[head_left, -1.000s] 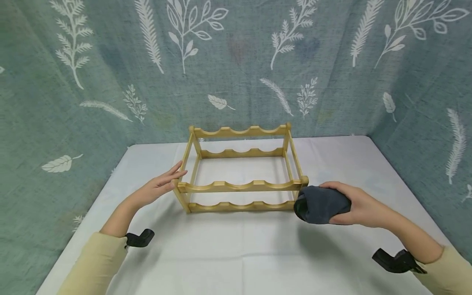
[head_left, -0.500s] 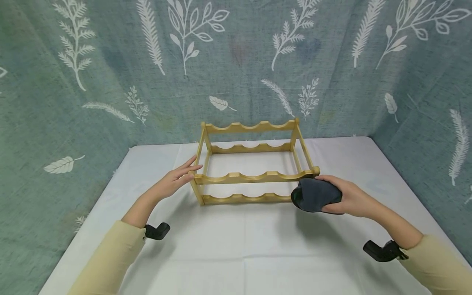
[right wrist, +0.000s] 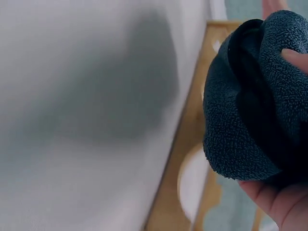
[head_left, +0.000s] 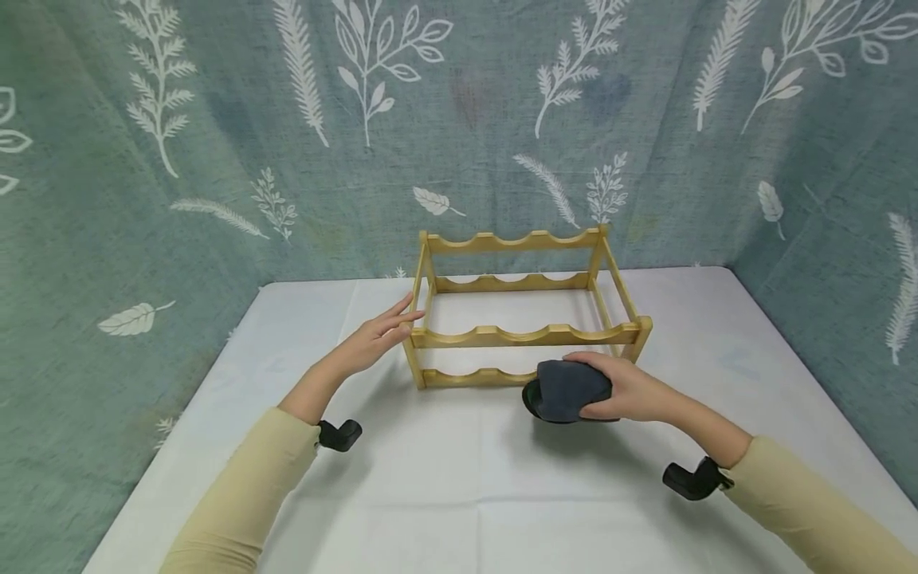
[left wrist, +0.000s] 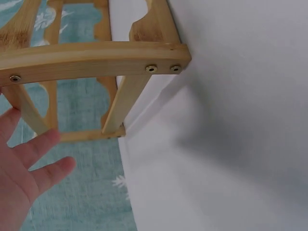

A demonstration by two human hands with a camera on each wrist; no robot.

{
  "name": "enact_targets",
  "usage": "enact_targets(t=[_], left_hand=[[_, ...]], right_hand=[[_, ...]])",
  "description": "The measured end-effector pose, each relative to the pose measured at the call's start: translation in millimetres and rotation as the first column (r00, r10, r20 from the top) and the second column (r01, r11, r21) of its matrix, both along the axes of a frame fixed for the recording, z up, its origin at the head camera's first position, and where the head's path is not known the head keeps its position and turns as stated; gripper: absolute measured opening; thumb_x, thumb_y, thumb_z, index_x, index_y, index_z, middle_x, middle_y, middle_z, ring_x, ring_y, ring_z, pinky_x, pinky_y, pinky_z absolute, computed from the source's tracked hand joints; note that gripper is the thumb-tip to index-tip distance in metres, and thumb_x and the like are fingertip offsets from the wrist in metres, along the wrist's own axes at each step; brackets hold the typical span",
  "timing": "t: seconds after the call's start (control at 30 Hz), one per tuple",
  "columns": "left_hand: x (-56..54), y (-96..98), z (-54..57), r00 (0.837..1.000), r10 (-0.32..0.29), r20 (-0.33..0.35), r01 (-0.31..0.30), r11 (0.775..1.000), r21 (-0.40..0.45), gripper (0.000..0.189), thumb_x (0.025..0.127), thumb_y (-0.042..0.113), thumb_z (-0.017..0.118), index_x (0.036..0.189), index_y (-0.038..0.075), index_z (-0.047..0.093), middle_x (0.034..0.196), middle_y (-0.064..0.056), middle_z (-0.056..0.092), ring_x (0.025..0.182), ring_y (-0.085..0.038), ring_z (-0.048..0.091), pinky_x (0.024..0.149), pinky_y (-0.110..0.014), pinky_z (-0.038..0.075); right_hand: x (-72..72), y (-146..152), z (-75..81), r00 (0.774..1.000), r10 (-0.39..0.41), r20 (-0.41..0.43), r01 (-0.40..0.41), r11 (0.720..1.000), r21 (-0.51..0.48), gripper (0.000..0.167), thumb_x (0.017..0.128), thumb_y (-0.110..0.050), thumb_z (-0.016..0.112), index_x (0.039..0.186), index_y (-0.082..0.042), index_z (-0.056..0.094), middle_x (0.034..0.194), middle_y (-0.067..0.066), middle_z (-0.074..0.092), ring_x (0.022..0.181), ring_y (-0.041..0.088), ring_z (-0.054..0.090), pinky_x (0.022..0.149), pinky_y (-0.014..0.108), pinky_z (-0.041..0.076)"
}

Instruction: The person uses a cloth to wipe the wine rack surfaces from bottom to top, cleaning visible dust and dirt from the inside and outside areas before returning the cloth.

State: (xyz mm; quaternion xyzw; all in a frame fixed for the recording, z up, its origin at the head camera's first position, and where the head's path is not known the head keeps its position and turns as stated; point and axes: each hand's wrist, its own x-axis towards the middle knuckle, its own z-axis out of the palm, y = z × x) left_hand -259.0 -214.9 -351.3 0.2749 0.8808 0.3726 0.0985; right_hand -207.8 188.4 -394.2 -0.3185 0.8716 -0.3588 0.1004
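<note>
Gripping a dark blue cloth (head_left: 570, 389) with the right hand (head_left: 631, 391), spreading the left hand (head_left: 367, 344) beside a wooden rack (head_left: 488, 337)

Clasping the bundled cloth between thumb and fingers, with the thumb on the near side and the fingers reaching over the far side. Showing a looped pile and a smooth, darker band in the right wrist view. Holding the bundle just before the rack, right of its middle, and hiding part of the lower front rail (head_left: 480, 379); leaving it impossible to tell whether cloth and wood are touching.

Keeping the left hand free of any grasp, extending separated fingers at the rack's left end, near its upper front corner. Overlapping the wood in view, without showing clearly which fingertips are making contact.

Standing upright on the white table (head_left: 430, 510), in two tiers of scalloped rails. Displaying round metal fasteners (left wrist: 151, 69) along a side bar (left wrist: 96, 60) in the left wrist view.

Wearing a black device (head_left: 692, 480) at the right wrist and a matching one at the left, below beige sleeves (head_left: 251, 478). Casting a soft shadow (right wrist: 149, 82) onto the table. Hanging behind and at both sides in blue-green fabric (head_left: 215, 112), bearing white leaf prints.
</note>
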Motion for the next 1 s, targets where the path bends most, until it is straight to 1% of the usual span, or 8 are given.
enact_targets(t=[0.1, 0.23, 0.37, 0.47, 0.57, 0.67, 0.83, 1.0], left_hand=[[1.5, 11.4, 6.0, 1.000, -0.006, 0.015, 0.006, 1.000, 0.000, 0.041, 0.100, 0.016, 0.036, 0.138, 0.001, 0.039, 0.153, -0.016, 0.006, 0.137, -0.039, 0.012, 0.104, -0.058, 0.023], [-0.1, 20.7, 8.4, 1.000, -0.012, 0.017, 0.012, 1.000, -0.003, 0.041, 0.101, 0.017, 0.035, 0.139, 0.002, 0.038, 0.153, -0.015, 0.006, 0.137, -0.038, 0.013, 0.104, -0.057, 0.023], [-15.2, 17.6, -10.4, 1.000, -0.011, 0.000, 0.011, 1.000, 0.006, 0.046, 0.100, 0.033, 0.034, 0.140, 0.010, 0.039, 0.154, -0.006, 0.005, 0.139, -0.034, 0.013, 0.104, -0.057, 0.024], [-25.7, 13.1, -24.9, 1.000, -0.008, -0.009, 0.008, 1.000, 0.008, 0.050, 0.099, 0.043, 0.033, 0.141, 0.016, 0.039, 0.155, 0.001, 0.004, 0.139, -0.031, 0.012, 0.104, -0.057, 0.023], [-26.4, 13.3, -24.8, 1.000, -0.007, -0.003, 0.007, 1.000, -0.003, 0.048, 0.099, 0.041, 0.033, 0.141, 0.017, 0.038, 0.155, 0.002, 0.004, 0.139, -0.031, 0.013, 0.104, -0.056, 0.024], [-27.2, 13.3, -24.6, 1.000, -0.010, -0.008, 0.009, 1.000, -0.017, 0.048, 0.099, 0.040, 0.034, 0.141, 0.018, 0.038, 0.155, 0.001, 0.005, 0.138, -0.032, 0.017, 0.104, -0.056, 0.025], [-26.8, 12.8, -22.7, 0.999, -0.016, -0.030, 0.015, 0.999, -0.042, 0.052, 0.098, 0.043, 0.032, 0.141, 0.015, 0.037, 0.155, -0.002, 0.005, 0.137, -0.036, 0.018, 0.103, -0.058, 0.025], [-25.1, 11.7, -21.7, 0.999, -0.016, -0.030, 0.014, 0.998, -0.057, 0.049, 0.099, 0.041, 0.032, 0.142, 0.016, 0.036, 0.155, -0.002, 0.005, 0.137, -0.036, 0.018, 0.103, -0.059, 0.024]], right_hand=[[-3.7, -14, -4.3, 0.999, 0.033, -0.025, -0.033, 0.999, 0.002, 0.069, 0.076, -0.023, 0.074, 0.135, -0.010, 0.041, 0.129, 0.013, 0.049, 0.108, 0.028, 0.052, 0.081, 0.041, 0.044], [-7.7, -39, -7.2, 0.997, 0.066, -0.030, -0.065, 0.998, 0.011, 0.067, 0.076, -0.024, 0.074, 0.135, -0.012, 0.043, 0.129, 0.009, 0.051, 0.109, 0.026, 0.052, 0.083, 0.041, 0.044], [-10.9, -67, -9.8, 0.997, 0.074, -0.016, -0.074, 0.997, 0.015, 0.068, 0.076, -0.026, 0.073, 0.136, -0.014, 0.042, 0.131, 0.007, 0.050, 0.111, 0.025, 0.051, 0.085, 0.042, 0.044], [-13.3, -90, -13.7, 0.995, 0.100, -0.029, -0.100, 0.995, 0.019, 0.068, 0.076, -0.026, 0.073, 0.136, -0.015, 0.042, 0.131, 0.007, 0.050, 0.113, 0.025, 0.051, 0.086, 0.043, 0.044], [-16.1, -112, -16.6, 0.987, 0.151, -0.049, -0.150, 0.988, 0.022, 0.068, 0.076, -0.026, 0.074, 0.135, -0.015, 0.043, 0.131, 0.006, 0.050, 0.114, 0.023, 0.050, 0.088, 0.043, 0.043], [-18.6, -134, -17.6, 0.982, 0.174, -0.074, -0.172, 0.985, 0.032, 0.068, 0.076, -0.026, 0.074, 0.135, -0.015, 0.043, 0.130, 0.006, 0.051, 0.114, 0.022, 0.051, 0.089, 0.041, 0.044], [-22.6, -161, -20.0, 0.982, 0.136, -0.130, -0.123, 0.987, 0.102, 0.066, 0.077, -0.026, 0.074, 0.135, -0.018, 0.044, 0.127, 0.007, 0.051, 0.111, 0.022, 0.053, 0.088, 0.039, 0.045], [-26.5, -168, -25.1, 0.985, 0.078, -0.151, -0.055, 0.988, 0.145, 0.061, 0.077, -0.025, 0.074, 0.132, -0.018, 0.047, 0.124, 0.008, 0.053, 0.109, 0.023, 0.054, 0.087, 0.040, 0.046]])
